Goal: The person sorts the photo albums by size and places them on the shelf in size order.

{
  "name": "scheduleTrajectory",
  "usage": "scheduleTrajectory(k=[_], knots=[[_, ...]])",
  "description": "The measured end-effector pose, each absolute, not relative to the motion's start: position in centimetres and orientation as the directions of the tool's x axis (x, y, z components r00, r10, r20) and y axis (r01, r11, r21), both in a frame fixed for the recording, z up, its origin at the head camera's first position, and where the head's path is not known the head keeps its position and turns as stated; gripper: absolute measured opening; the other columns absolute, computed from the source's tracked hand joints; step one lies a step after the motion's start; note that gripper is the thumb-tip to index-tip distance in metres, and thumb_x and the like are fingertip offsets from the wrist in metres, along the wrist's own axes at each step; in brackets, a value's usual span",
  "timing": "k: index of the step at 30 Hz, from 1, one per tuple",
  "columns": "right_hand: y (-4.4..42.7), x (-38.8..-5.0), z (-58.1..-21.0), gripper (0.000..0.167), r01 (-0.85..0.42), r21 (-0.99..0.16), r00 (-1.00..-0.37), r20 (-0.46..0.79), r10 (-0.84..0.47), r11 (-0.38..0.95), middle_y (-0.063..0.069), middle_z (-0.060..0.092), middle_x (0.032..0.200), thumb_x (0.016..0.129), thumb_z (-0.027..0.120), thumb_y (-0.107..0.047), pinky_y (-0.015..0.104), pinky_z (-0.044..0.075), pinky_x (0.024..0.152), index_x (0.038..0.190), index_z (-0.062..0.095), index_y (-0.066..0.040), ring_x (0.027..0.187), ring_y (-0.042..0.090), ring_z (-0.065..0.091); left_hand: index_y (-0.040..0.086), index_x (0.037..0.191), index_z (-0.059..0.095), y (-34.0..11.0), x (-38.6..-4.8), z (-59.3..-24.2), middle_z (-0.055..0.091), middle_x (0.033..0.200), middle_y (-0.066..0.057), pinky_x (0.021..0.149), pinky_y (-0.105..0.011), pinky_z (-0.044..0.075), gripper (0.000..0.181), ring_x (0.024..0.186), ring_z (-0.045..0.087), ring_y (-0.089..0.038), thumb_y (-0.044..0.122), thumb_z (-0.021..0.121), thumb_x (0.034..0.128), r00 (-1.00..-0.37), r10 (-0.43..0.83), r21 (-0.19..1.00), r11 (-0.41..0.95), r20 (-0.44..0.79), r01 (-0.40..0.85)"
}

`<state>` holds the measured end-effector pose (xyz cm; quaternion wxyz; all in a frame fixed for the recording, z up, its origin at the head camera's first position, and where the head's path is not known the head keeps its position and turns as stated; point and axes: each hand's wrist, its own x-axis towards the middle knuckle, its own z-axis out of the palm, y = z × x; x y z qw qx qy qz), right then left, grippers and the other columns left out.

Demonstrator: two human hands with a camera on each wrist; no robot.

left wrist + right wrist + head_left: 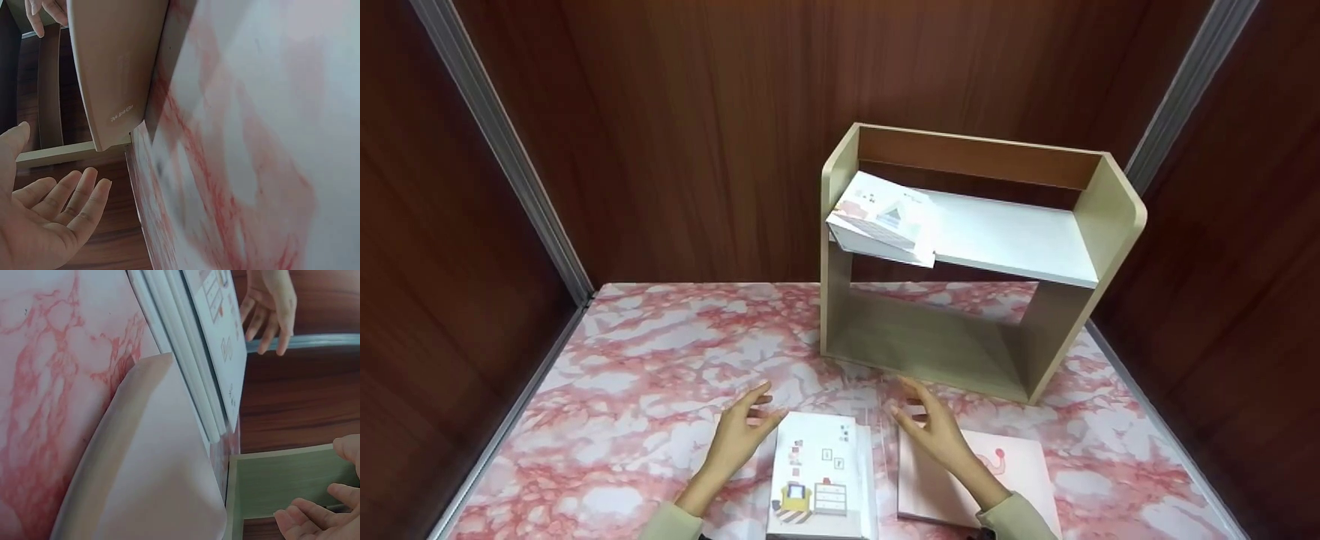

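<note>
Both hands hover above the table with relaxed, slightly bent fingers and nothing in them. The left hand (736, 436) is at the upper left corner of a stack of white books (814, 472) with a room drawing on the cover. Over a pink book (1020, 472) at the right is the right hand (941, 435). In the left wrist view the left hand (53, 219) is beside a book's side (121, 73). The right wrist view has the right hand (326, 512) near the pink book (163, 461), with the white stack (185, 354) beyond.
A two-level wooden shelf (930, 337) stands at the back right of the marbled table (660, 360). On its upper board, at the left end, white books (881, 217) lie tilted, jutting past the front edge. Dark wood panels (697, 135) enclose the table.
</note>
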<state>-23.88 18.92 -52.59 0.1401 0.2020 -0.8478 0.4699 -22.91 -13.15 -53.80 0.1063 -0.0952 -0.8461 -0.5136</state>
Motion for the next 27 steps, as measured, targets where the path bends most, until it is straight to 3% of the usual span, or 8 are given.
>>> scheduleTrajectory(k=[8, 14, 20, 27], knots=[[19.1, -23.7, -53.0, 0.052, -0.486, -0.731, -0.872, 0.436, -0.221, 0.479, 0.017, 0.058, 0.120, 0.088, 0.064, -0.022, 0.048, 0.053, 0.076, 0.134, 0.046, -0.004, 0.101, 0.039, 0.058, 0.010, 0.133, 0.050, -13.3, -22.7, -54.2, 0.062, 0.115, -0.016, 0.072, -0.035, 0.054, 0.061, 0.090, 0.062, -0.025, 0.040, 0.067, 0.0825, -0.962, 0.044, 0.843, 0.471, 0.271, 0.259], [19.2, -23.5, -53.2, 0.050, -0.489, -0.736, -0.871, 0.435, -0.227, 0.468, 0.019, 0.057, 0.121, 0.088, 0.065, -0.017, 0.046, 0.053, 0.076, 0.133, 0.046, -0.007, 0.098, 0.036, 0.059, 0.010, 0.132, 0.050, -13.4, -22.5, -54.3, 0.062, 0.115, -0.017, 0.072, -0.036, 0.054, 0.061, 0.091, 0.062, -0.028, 0.040, 0.067, 0.0825, -0.964, 0.050, 0.844, 0.473, 0.262, 0.254], [19.1, -23.2, -53.4, 0.050, -0.514, -0.746, -0.858, 0.450, -0.249, 0.423, 0.020, 0.058, 0.120, 0.086, 0.064, -0.007, 0.045, 0.054, 0.073, 0.132, 0.046, -0.004, 0.092, 0.037, 0.062, 0.009, 0.133, 0.048, -13.4, -22.0, -54.3, 0.060, 0.118, -0.016, 0.073, -0.036, 0.054, 0.062, 0.094, 0.061, -0.028, 0.041, 0.066, 0.0836, -0.971, 0.066, 0.855, 0.463, 0.229, 0.233], [19.0, -22.9, -53.6, 0.049, -0.487, -0.750, -0.873, 0.413, -0.258, 0.448, 0.018, 0.059, 0.117, 0.088, 0.063, -0.011, 0.039, 0.055, 0.074, 0.133, 0.045, -0.010, 0.094, 0.035, 0.062, 0.010, 0.135, 0.046, -13.6, -21.5, -54.5, 0.059, 0.120, -0.016, 0.075, -0.038, 0.054, 0.065, 0.095, 0.060, -0.027, 0.044, 0.064, 0.0837, -0.977, 0.077, 0.854, 0.475, 0.199, 0.211]])
